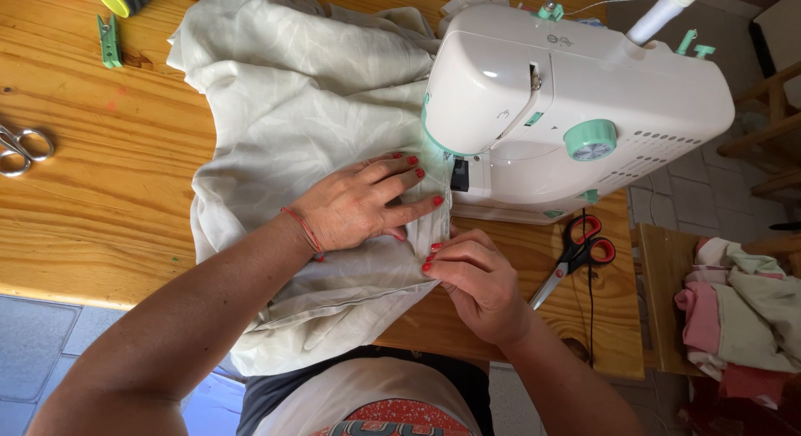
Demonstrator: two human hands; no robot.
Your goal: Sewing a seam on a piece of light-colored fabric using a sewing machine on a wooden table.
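Pale cloth (292,110): your left hand (355,204) is pressing it flat, fingers spread | your right hand (476,277) is pinching its edge | white sewing machine (567,94) just beyond | red-handled scissors (576,252) lying on wooden desk (100,194).

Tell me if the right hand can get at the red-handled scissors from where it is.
Probably yes. The right hand pinches the pale fabric at the table edge, and the red-handled scissors lie just beside it on bare wooden table, nothing between them. It would have to let go of the fabric first.
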